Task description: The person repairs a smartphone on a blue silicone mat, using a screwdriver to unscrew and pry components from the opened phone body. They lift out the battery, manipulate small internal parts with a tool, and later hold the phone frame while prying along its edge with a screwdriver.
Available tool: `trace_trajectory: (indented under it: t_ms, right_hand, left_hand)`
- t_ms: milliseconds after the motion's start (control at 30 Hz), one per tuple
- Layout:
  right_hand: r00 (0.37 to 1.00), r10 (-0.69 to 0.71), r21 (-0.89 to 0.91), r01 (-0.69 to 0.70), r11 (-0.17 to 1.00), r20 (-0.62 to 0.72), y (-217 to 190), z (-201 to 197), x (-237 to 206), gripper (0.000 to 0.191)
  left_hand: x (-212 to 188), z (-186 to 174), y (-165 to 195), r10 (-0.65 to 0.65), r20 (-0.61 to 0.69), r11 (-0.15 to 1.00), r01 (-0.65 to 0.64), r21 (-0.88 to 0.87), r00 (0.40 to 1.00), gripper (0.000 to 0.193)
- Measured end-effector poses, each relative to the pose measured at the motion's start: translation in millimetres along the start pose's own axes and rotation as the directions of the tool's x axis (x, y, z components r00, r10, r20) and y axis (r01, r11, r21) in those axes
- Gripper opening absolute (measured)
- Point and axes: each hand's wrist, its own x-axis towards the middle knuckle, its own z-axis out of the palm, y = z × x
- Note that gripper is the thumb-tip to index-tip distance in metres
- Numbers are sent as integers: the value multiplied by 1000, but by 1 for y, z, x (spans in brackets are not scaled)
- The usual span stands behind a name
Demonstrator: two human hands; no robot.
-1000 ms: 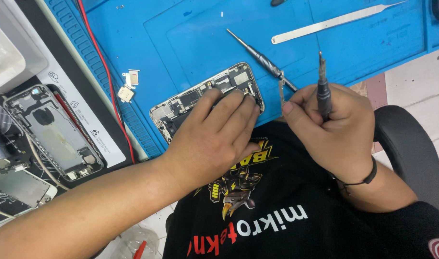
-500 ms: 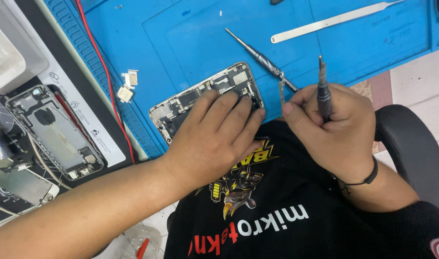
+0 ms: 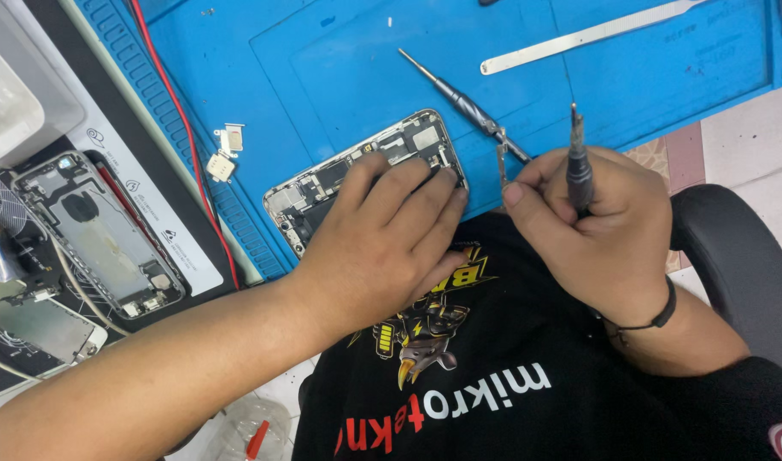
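1. Opened phone (image 3: 365, 175): lower half hidden under the left hand (image 3: 382, 248).
2. Small metal piece (image 3: 502, 158) at the right hand (image 3: 600, 226): too small to identify.
3. Flat metal tool (image 3: 587, 36), 1 o'clock: tip cut by the top edge.
4. Second phone chassis (image 3: 96, 230), 9 o'clock: internal parts too fine to tell.
5. Red-tipped object (image 3: 256, 440), 7 o'clock: cut by the bottom edge.

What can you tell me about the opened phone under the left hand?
The opened phone lies flat and slantwise on the blue mat, near its front edge. Its metal frame is bright, with circuit boards and shields exposed inside. The left hand rests on its lower half, fingers spread across it, hiding that part.
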Motion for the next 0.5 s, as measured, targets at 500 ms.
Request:
trace_trajectory:
  t_ms: [500]
  right_hand:
    - [1000,-14,34,14,999,-6,1,-1,0,49]
  left_hand:
    - [1,-5,-12,-85,-65,983,73,-170,994,60]
